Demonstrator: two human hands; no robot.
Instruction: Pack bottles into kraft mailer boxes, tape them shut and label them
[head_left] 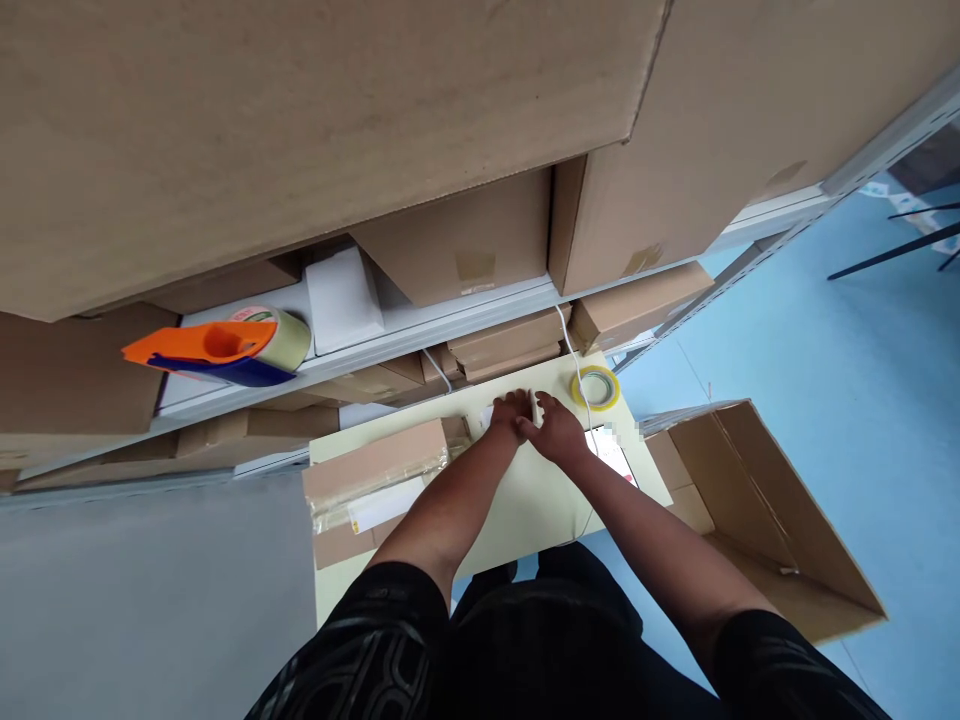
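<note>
Both my hands meet over the far part of a pale yellow table (517, 510). My left hand (510, 412) and my right hand (556, 428) close together on a small white object (535, 405) between them; I cannot make out what it is. A taped cardboard parcel (375, 480) with a white label lies on the table left of my left forearm. A roll of yellow tape (596, 387) sits just right of my right hand. A white paper with red marks (611, 452) lies under my right wrist.
A metal shelf (450, 325) full of cardboard boxes rises right behind the table. An orange and blue tape dispenser (225, 350) rests on the shelf at left. A white cable (570, 350) hangs down to the table. An open cardboard box (757, 500) stands on the blue floor at right.
</note>
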